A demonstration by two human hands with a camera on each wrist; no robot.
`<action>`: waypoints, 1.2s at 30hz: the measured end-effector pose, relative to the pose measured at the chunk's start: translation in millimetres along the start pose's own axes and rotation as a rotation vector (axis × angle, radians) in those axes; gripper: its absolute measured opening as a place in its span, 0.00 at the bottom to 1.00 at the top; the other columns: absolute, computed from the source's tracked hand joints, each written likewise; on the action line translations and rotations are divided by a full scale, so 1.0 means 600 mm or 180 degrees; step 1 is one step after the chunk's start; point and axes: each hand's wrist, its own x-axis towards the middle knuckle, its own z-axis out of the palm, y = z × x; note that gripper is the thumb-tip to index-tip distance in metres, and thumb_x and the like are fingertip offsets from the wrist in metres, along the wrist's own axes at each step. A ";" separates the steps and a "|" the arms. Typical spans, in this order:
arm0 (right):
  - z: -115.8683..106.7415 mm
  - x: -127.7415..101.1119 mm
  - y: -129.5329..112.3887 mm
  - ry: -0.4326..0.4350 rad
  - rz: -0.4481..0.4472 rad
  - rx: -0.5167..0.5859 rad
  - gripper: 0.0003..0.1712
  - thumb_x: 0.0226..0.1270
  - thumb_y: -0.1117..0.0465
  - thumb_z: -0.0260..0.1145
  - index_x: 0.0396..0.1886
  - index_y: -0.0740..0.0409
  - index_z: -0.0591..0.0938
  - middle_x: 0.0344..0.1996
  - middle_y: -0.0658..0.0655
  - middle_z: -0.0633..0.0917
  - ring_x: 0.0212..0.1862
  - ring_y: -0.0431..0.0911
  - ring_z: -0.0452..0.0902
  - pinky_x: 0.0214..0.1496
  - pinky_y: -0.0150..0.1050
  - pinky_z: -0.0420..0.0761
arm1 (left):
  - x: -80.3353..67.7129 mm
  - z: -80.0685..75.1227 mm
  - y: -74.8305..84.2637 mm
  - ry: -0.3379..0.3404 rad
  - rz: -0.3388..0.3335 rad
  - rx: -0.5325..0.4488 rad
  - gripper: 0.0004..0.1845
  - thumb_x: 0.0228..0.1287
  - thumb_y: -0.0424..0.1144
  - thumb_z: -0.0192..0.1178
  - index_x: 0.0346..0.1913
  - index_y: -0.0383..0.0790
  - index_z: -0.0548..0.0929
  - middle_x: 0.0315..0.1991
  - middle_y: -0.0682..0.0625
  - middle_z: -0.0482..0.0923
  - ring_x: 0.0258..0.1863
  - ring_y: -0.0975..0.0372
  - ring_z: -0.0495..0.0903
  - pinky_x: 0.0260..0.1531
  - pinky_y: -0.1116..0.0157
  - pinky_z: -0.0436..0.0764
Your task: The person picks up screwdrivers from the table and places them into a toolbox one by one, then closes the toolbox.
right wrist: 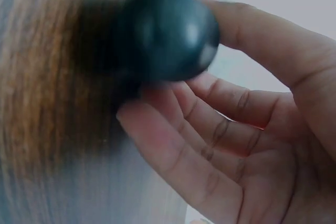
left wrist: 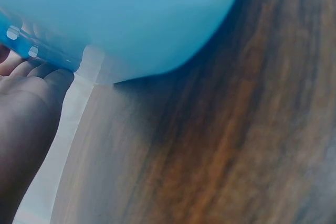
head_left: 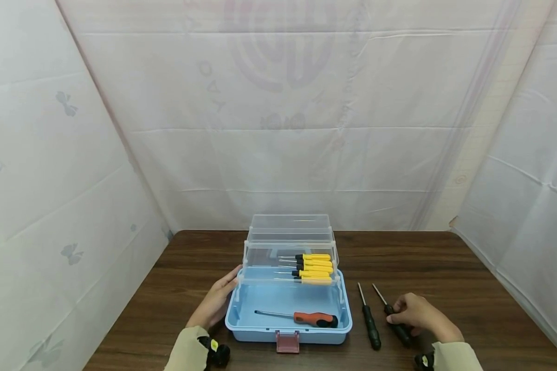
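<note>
R hand is pinching the outer black screwdriver by its handle btwn thumb & fingers, on the table side R of the blue box; can't tell if it's lifting clear of the wood. Its long axis is running diagonally, tip pointing away from the person & a bit L, w/ a 2nd black screwdriver lying btwn it & the box. L hand is resting unclenched vs. the box's L side, so R is the nearer hand.
</note>
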 end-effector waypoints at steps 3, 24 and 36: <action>0.000 0.000 0.000 0.0036 -0.0019 -0.0027 0.18 0.52 0.59 0.75 0.34 0.65 0.77 0.30 0.58 0.75 0.30 0.46 0.75 0.25 0.42 0.84 | 0.000 -0.001 -0.001 -0.0022 -0.0004 0.0010 0.32 0.75 0.46 0.46 0.76 0.40 0.51 0.77 0.38 0.44 0.75 0.43 0.46 0.69 0.42 0.54; 0.007 -0.004 0.000 0.0116 -0.0107 -0.0133 0.13 0.52 0.62 0.74 0.29 0.61 0.76 0.26 0.55 0.77 0.21 0.44 0.72 0.21 0.37 0.78 | -0.004 0.000 0.006 -0.0134 -0.0016 0.0089 0.33 0.76 0.46 0.45 0.76 0.39 0.48 0.77 0.37 0.41 0.75 0.41 0.44 0.69 0.42 0.53; 0.005 -0.004 -0.004 0.0130 -0.0147 -0.0140 0.13 0.53 0.62 0.73 0.34 0.64 0.79 0.29 0.55 0.79 0.26 0.45 0.74 0.22 0.39 0.79 | -0.006 0.000 0.006 -0.0160 0.0016 0.0085 0.34 0.75 0.47 0.45 0.76 0.39 0.48 0.77 0.37 0.41 0.75 0.42 0.43 0.70 0.41 0.51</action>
